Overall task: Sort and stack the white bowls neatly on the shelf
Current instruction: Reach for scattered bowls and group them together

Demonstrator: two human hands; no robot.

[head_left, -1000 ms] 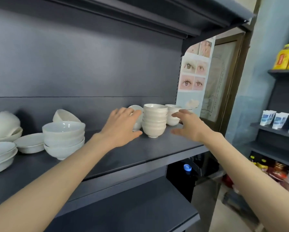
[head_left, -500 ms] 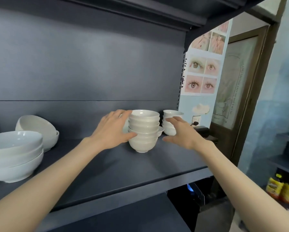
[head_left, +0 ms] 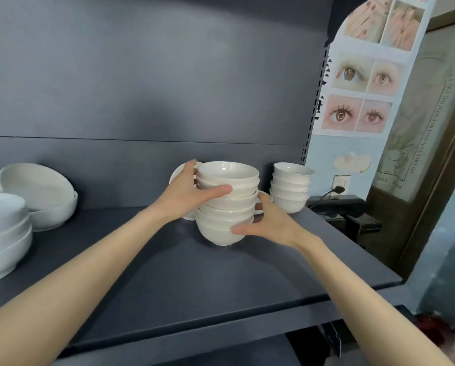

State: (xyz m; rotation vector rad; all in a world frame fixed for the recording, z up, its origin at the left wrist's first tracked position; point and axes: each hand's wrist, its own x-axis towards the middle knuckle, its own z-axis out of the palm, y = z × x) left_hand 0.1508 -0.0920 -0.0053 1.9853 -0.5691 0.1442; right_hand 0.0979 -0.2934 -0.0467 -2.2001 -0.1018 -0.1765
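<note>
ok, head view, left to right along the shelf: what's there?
Left edge: big-bowl stack → tilted big bowls at the back → left hand → small-bowl stack it grips → second small-bowl stack → wall socket.

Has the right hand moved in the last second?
Yes. The right hand has gone left, away from the short stack, and now grips the tall stack low down; the left hand grips it higher up.

- Dark grey back panel point(head_left: 168, 75) of shelving.
- Pale blue wall point(head_left: 324, 154) at right, bearing eye-photo poster point(head_left: 363, 93).
- White socket point(head_left: 341, 180) below, plug point(head_left: 339, 190) in.
- Brown door point(head_left: 390, 223) farther right.
</note>
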